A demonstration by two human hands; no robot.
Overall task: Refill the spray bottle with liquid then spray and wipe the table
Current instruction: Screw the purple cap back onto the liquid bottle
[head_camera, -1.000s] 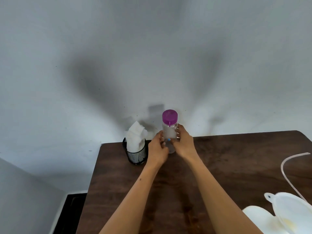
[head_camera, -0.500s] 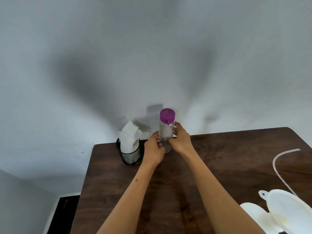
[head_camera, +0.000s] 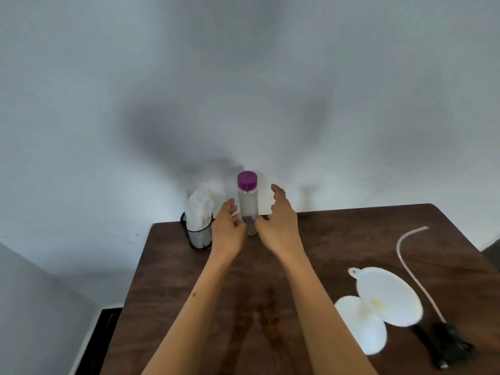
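Dark wood desk [head_camera: 338,239] under a grey wall: white funnel [head_camera: 389,296] at the near right edge, and toward the far left corner both hands, left hand [head_camera: 228,231] and right hand [head_camera: 278,226], hover fingers spread, flanking the upright purple-capped bottle [head_camera: 247,201], grip empty; tissue holder [head_camera: 198,231] just left.

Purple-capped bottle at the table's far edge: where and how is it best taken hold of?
Probably the clear midsection of the purple-capped bottle, wrapped from the right by the right hand. It stands upright, tall and narrow, with the mesh cup close on its left.
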